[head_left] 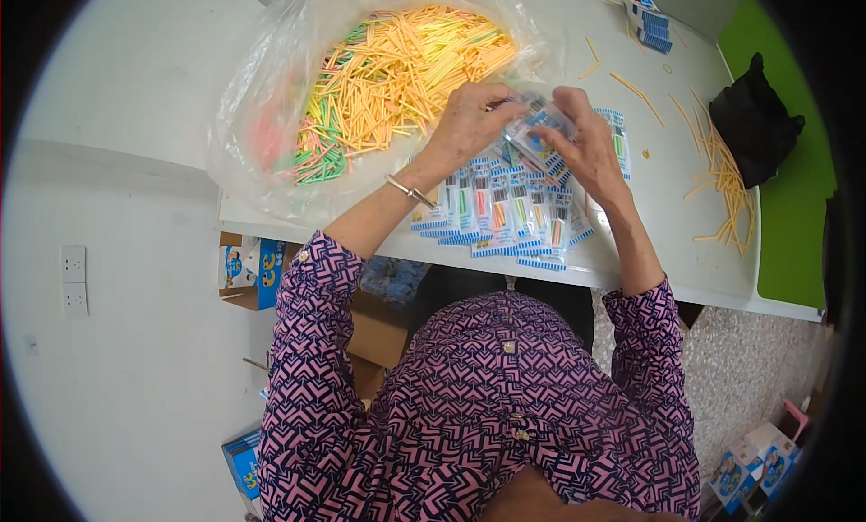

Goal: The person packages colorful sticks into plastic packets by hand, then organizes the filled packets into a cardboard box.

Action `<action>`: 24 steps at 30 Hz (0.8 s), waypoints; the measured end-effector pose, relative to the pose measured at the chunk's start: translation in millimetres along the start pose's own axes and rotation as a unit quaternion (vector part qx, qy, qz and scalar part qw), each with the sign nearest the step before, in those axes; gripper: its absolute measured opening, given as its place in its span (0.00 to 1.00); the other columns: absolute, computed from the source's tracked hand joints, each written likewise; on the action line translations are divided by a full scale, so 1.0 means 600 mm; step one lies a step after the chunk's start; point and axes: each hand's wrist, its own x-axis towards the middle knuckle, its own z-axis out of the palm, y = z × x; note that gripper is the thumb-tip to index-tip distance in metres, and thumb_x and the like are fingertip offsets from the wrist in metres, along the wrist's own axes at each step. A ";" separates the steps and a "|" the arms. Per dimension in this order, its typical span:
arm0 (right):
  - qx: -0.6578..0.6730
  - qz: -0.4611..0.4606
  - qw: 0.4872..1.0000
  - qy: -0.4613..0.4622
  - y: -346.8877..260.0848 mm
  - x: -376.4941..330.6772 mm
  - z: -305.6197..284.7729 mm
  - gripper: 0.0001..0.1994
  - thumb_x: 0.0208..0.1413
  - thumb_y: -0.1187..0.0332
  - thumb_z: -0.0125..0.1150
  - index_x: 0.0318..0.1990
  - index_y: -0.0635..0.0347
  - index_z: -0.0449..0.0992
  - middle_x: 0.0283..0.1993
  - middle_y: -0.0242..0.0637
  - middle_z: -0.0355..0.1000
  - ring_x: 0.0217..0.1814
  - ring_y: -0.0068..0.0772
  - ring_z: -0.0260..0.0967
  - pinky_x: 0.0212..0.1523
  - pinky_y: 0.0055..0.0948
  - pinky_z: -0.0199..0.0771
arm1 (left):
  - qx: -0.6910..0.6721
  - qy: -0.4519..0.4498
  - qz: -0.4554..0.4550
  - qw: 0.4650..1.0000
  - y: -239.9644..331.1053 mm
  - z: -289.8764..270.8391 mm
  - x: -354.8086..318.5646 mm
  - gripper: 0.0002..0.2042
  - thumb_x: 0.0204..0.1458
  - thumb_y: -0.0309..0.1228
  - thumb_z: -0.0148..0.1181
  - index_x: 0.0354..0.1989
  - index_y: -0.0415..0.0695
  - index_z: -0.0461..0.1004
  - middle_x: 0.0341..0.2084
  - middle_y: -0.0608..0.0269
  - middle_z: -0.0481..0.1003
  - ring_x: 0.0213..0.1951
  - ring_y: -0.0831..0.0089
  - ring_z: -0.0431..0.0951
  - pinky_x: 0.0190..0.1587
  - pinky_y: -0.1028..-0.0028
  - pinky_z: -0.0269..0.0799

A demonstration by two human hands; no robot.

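Over the table, both hands meet at a small bunch of clear packets [541, 132] with blue print. My left hand [469, 120], with a silver bangle on the wrist, pinches the bunch's left side with thumb and fingers. From the right, my right hand [588, 147] curls its thumb and fingers around the same packets. Just below them lie several overlapping packets [519, 211], each with short coloured sticks behind a clear window. A large clear plastic bag [262, 98] spreads open beside my left hand, full of loose sticks [397, 75], mostly yellow with some green and pink.
Loose long yellow sticks [726, 188] lie at the table's right side next to a black bag [756, 120]. A blue-and-white stack [651, 26] stands at the far right. Below the table are a blue-and-white box [269, 274] and a brown carton [374, 328].
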 end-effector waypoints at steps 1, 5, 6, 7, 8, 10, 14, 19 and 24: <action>0.002 -0.001 1.000 0.000 -0.002 0.002 -0.003 0.12 0.49 0.68 0.62 0.39 0.63 0.72 0.39 0.36 0.73 0.37 0.32 0.69 0.38 0.29 0.65 | 0.002 0.001 -0.001 1.000 0.001 0.001 -0.005 0.09 0.51 0.29 0.59 0.34 0.35 0.77 0.19 0.70 0.73 0.24 0.86 0.66 0.27 0.83 0.62; 0.119 0.091 0.984 -0.095 -0.011 0.006 -0.005 0.09 0.51 0.68 0.60 0.33 0.67 0.75 0.25 0.32 0.72 0.27 0.18 0.63 0.28 0.22 0.62 | -0.017 0.040 0.005 0.999 0.004 -0.001 -0.021 0.08 0.49 0.28 0.58 0.33 0.38 0.79 0.19 0.62 0.74 0.23 0.78 0.69 0.27 0.78 0.65; 0.161 0.096 0.979 -0.086 -0.011 0.006 -0.003 0.08 0.51 0.69 0.59 0.31 0.67 0.76 0.20 0.30 0.69 0.23 0.15 0.59 0.24 0.21 0.60 | -0.022 0.055 0.005 0.998 0.007 -0.001 -0.024 0.07 0.47 0.28 0.58 0.31 0.39 0.79 0.19 0.55 0.75 0.21 0.71 0.73 0.27 0.73 0.67; 0.162 0.096 0.978 -0.086 -0.012 0.005 -0.002 0.08 0.51 0.69 0.59 0.31 0.67 0.76 0.20 0.30 0.69 0.23 0.15 0.59 0.24 0.21 0.60 | -0.021 0.055 0.005 0.998 0.010 -0.003 -0.028 0.07 0.47 0.28 0.58 0.31 0.39 0.79 0.19 0.55 0.75 0.21 0.71 0.73 0.27 0.73 0.67; 0.154 0.100 0.977 -0.103 -0.013 0.004 -0.001 0.09 0.51 0.68 0.59 0.30 0.67 0.77 0.20 0.28 0.68 0.23 0.15 0.60 0.25 0.20 0.60 | 0.008 0.070 0.019 0.997 0.013 -0.005 -0.032 0.07 0.47 0.28 0.58 0.31 0.40 0.79 0.20 0.54 0.75 0.22 0.68 0.73 0.28 0.72 0.67; 0.147 0.104 0.976 -0.121 -0.017 0.005 0.001 0.10 0.52 0.68 0.60 0.29 0.67 0.77 0.20 0.26 0.68 0.24 0.14 0.60 0.26 0.18 0.60 | 0.037 0.086 0.033 0.995 0.015 -0.009 -0.035 0.07 0.47 0.29 0.58 0.31 0.40 0.79 0.20 0.53 0.75 0.23 0.66 0.74 0.28 0.70 0.67; 0.138 0.088 0.978 -0.132 -0.033 0.008 0.004 0.11 0.54 0.67 0.59 0.29 0.69 0.76 0.19 0.25 0.64 0.23 0.12 0.56 0.23 0.19 0.55 | 0.108 0.105 0.062 0.987 0.019 -0.015 -0.036 0.08 0.48 0.31 0.58 0.32 0.39 0.77 0.21 0.50 0.73 0.25 0.59 0.73 0.29 0.66 0.67; 0.143 0.079 0.981 -0.105 -0.023 0.015 0.002 0.13 0.55 0.66 0.58 0.24 0.67 0.73 0.17 0.23 0.61 0.22 0.12 0.53 0.22 0.20 0.52 | 0.081 0.053 0.023 0.995 -0.002 -0.050 -0.011 0.11 0.53 0.34 0.56 0.35 0.37 0.74 0.24 0.58 0.74 0.28 0.70 0.72 0.34 0.74 0.66; 0.154 0.106 0.980 -0.068 -0.008 0.021 -0.012 0.16 0.55 0.65 0.58 0.18 0.61 0.67 0.17 0.22 0.54 0.22 0.13 0.47 0.21 0.21 0.48 | 0.485 0.139 0.178 0.845 -0.076 -0.122 0.039 0.16 0.49 0.44 0.59 0.37 0.45 0.76 0.39 0.59 0.72 0.45 0.59 0.68 0.46 0.59 0.62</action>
